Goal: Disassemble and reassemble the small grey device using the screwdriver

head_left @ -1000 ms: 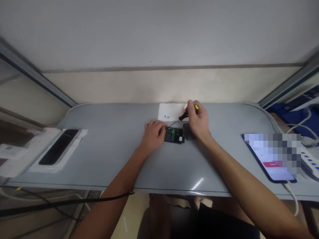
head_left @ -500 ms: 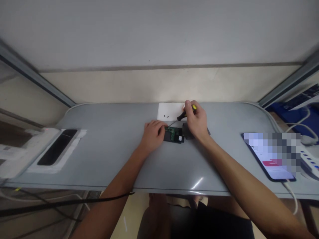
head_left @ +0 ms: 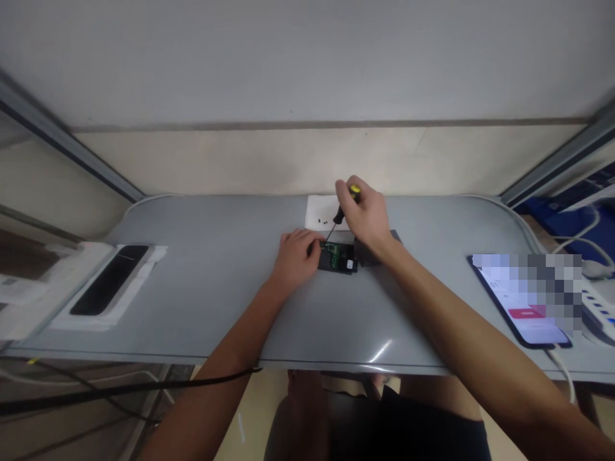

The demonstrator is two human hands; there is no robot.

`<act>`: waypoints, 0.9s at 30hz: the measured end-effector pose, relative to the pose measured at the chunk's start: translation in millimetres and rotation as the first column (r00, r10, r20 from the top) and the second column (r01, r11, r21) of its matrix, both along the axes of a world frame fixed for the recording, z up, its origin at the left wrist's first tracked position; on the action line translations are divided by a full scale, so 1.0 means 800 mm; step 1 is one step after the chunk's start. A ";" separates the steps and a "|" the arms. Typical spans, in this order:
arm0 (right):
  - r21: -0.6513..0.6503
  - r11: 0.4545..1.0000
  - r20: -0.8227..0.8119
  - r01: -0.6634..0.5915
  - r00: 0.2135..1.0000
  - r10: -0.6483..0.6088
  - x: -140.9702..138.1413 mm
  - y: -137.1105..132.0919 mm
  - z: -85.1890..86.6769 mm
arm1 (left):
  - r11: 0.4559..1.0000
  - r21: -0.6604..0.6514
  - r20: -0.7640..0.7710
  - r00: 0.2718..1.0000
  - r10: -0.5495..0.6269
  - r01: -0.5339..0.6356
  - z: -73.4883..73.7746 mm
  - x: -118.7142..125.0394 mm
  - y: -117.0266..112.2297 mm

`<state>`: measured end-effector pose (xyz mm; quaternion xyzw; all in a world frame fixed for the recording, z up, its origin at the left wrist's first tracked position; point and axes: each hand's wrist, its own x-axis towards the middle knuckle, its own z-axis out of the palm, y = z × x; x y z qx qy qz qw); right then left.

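A small black device with a green circuit board showing lies on the grey table. My left hand rests curled against its left end, fingers pressed on it. My right hand is closed around a black-and-yellow screwdriver, held steeply with its thin tip down at the board's upper left corner. A dark cover piece lies partly under my right wrist. Behind the device sits a white paper with tiny dark screws on it.
A phone with a lit screen lies at the right, a white cable running off the table edge. A black phone rests on white packaging at the left. A white power strip and blue items sit far right. A black cable hangs below the front edge.
My right hand has risen and shifted left, tilting the screwdriver more upright over the board. My left hand stays on the device.
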<state>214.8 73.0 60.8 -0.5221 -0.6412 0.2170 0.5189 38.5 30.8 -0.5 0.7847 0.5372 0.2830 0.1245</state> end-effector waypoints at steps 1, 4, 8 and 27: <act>0.000 1.000 0.028 -0.031 0.999 0.031 -0.004 0.004 0.004 | 1.000 -0.004 -0.005 1.000 0.003 -0.003 0.000 0.000 0.000; 0.018 0.991 0.102 -0.133 0.986 0.130 -0.015 0.012 0.014 | 1.000 -0.005 -0.006 1.000 0.001 -0.001 -0.001 0.000 0.001; 0.008 0.952 0.146 -0.306 0.942 0.301 -0.026 0.019 0.023 | 1.000 0.001 0.014 1.000 0.002 -0.002 -0.001 0.001 0.001; 0.082 0.978 -0.353 -0.192 0.912 0.209 -0.042 0.026 -0.013 | 0.999 -0.017 0.051 0.998 0.034 -0.033 0.002 0.002 0.000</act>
